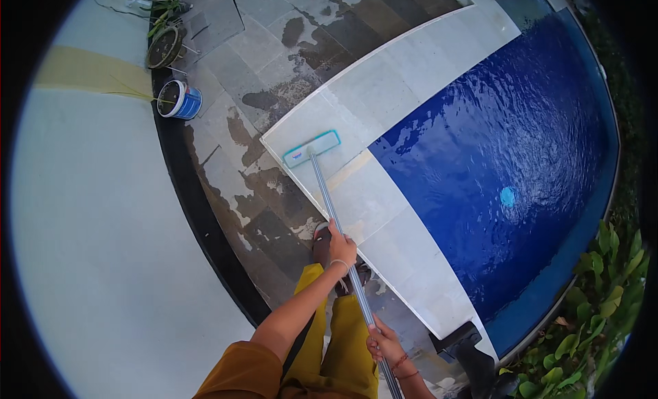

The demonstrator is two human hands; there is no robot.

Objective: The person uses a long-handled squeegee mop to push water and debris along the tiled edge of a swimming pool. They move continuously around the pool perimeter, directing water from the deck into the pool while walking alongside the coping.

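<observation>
A flat mop head with a teal edge [311, 148] lies on the pale stone pool coping [360, 108], near its outer corner. From it a metal pole [325, 188] runs down towards me. My left hand [343, 246] is wrapped around the pole about midway, a band at its wrist. Lower down, my right hand [383, 340] grips the same pole, with red bracelets on that wrist. My feet in dark sandals are on the paving beside the coping, partly hidden by my left hand and the pole.
Blue pool water [462, 157] lies right of the coping. A black object [457, 340] sits at the coping's near end, by leafy plants [581, 327]. Wet patches mark the stone paving [277, 234]. A bucket [189, 103] and a potted plant [165, 45] stand along the white wall [103, 209].
</observation>
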